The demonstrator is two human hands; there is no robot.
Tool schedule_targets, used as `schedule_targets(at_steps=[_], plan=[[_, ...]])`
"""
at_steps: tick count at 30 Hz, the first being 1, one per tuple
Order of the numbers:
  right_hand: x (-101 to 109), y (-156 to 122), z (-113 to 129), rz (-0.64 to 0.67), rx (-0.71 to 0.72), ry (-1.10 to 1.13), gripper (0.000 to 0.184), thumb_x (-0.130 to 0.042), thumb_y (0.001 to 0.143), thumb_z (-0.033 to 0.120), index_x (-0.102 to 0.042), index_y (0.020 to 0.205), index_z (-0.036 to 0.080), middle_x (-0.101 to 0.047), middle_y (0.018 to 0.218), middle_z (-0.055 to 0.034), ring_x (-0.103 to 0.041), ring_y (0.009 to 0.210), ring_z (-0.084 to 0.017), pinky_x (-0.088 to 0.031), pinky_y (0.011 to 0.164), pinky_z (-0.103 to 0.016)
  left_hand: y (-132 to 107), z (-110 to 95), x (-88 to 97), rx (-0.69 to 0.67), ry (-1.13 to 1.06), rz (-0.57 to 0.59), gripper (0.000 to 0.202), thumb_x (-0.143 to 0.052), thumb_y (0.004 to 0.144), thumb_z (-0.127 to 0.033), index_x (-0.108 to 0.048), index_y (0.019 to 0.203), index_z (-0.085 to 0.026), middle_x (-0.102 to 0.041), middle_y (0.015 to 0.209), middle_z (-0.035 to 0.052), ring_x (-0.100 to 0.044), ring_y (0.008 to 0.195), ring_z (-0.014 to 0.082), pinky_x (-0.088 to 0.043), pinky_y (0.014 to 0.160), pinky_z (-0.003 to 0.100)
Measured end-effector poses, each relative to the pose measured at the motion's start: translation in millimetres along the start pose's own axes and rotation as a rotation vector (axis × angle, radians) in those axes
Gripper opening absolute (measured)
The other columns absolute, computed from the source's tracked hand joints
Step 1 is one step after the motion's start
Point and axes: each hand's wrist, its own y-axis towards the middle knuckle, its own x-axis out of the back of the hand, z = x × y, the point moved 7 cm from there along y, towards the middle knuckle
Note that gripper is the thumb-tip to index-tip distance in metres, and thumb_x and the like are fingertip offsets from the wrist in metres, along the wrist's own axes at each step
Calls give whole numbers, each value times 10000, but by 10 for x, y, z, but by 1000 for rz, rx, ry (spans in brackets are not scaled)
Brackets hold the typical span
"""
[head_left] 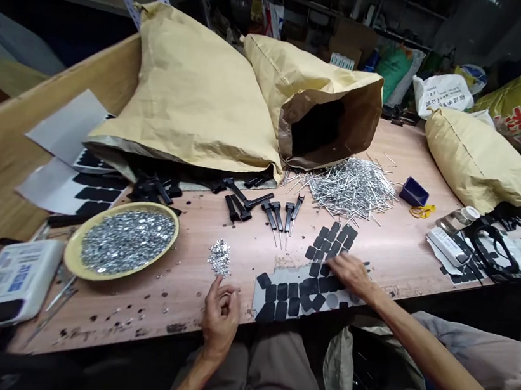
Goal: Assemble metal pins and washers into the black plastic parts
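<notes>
Bending over the tabletop [409, 234] near its front edge, a person's right hand [349, 276] lays its fingertips at the black pads [294, 307], though whether it grasps one cannot be told. The pads lie in rows along that edge, many on a pale sheet [289, 273]. The left hand [221, 318] curls loosely beside small metal bits [219, 257], any pinch unclear. A yellow bowl [73, 260] sits toward the left edge; pins [352, 188] heap farther back, beside an open sack [278, 63].
</notes>
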Motion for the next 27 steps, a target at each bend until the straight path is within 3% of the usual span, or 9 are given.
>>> schedule_targets(at_steps=[3, 8, 12, 15, 20, 24, 27], plan=[[31, 26, -184, -37, -56, 35, 345, -283, 941, 96, -618, 878, 152, -556, 746, -63, -466, 717, -165, -358, 505, -243, -6, 15, 4, 30, 19, 8, 486, -547, 810, -338, -479, 1241, -125, -647, 803, 66, -663, 624, 128, -460, 446, 168], [-41, 85, -258, 3, 34, 131, 288, -358, 937, 136, -621, 839, 199, -572, 727, -34, -471, 664, -142, -367, 486, -229, -15, 23, -8, 62, 46, 46, 484, -562, 799, -343, -482, 1230, -138, -644, 789, 53, -635, 573, 107, -420, 407, 154], [-84, 117, -403, -13, -66, 114, 350, -306, 927, 94, -624, 802, 170, -580, 721, -74, -468, 672, -161, -334, 455, -247, -13, 30, -20, 62, 84, 54, 487, -570, 787, -352, -486, 1219, -143, -648, 784, 50, -604, 536, 96, -417, 403, 160], [-134, 134, -322, 30, 70, 197, 283, -375, 919, 140, -632, 808, 178, -588, 731, -62, -479, 701, -162, -355, 485, -252, -7, -3, -29, 22, 128, 52, 452, -561, 795, -333, -499, 1200, -142, -644, 757, 35, -550, 475, 71, -421, 414, 163], [-111, 182, -494, -23, -170, 179, 340, -337, 926, 163, -614, 729, 166, -565, 713, -70, -460, 676, -165, -314, 453, -250, -3, -37, -28, -2, 185, 37, 437, -548, 800, -327, -501, 1192, -140, -644, 749, 28, -507, 444, 53, -390, 397, 154], [-141, 188, -324, 11, -38, 192, 314, -374, 924, 183, -603, 710, 181, -547, 686, -52, -459, 696, -167, -323, 478, -250, -8, -7, -22, 11, 191, 39, 441, -558, 794, -337, -503, 1185, -139, -646, 742, 27, -510, 441, 54, -394, 397, 152], [-119, 172, -361, -36, -149, 155, 331, -348, 929, 158, -587, 703, 188, -550, 697, -58, -451, 691, -172, -305, 462, -257, -15, -1, -14, -3, 201, 24, 428, -561, 795, -330, -516, 1177, -141, -648, 754, 34, -527, 457, 59, -412, 411, 157]])
